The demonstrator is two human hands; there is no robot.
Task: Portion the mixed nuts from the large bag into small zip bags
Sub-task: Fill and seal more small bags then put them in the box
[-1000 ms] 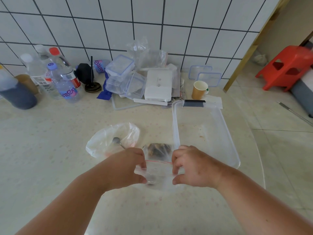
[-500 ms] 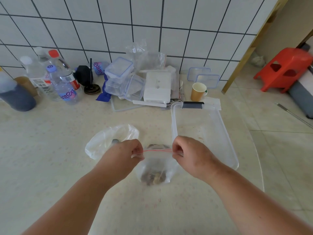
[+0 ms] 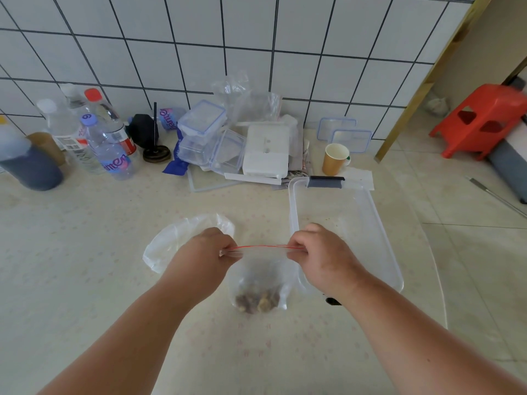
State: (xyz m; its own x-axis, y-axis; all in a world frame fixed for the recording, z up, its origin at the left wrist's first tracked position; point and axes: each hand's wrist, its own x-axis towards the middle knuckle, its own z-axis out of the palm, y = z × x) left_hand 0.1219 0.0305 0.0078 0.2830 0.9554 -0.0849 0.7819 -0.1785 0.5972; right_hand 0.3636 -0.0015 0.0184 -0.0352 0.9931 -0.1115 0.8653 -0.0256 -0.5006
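The small zip bag (image 3: 261,276) hangs between your two hands, above the pale counter (image 3: 85,280), with its red zip strip (image 3: 262,247) pulled taut and level from one hand to the other. A clump of mixed nuts (image 3: 258,300) sits at the bottom of the bag, below and between your wrists. Your left hand (image 3: 206,256) is closed in a pinch on the left end of the strip, fingers curled tight over the bag's corner. Your right hand (image 3: 319,253) is closed the same way on the right end, knuckles facing up. The bag's body droops straight down from the strip, so the nuts lie nearer to you than your fingertips do.

Just behind your left hand lies the large bag (image 3: 182,240), crumpled and open on the counter, partly hidden by your knuckles. To the right, a clear plastic tub (image 3: 379,238) with a dark handle (image 3: 326,182) on its far rim stands beside your right hand, its near left wall passing behind the small bag. Farther back against the tiled wall stand a paper cup (image 3: 335,159), a heap of clear lidded containers (image 3: 205,132) and several water bottles (image 3: 105,146)
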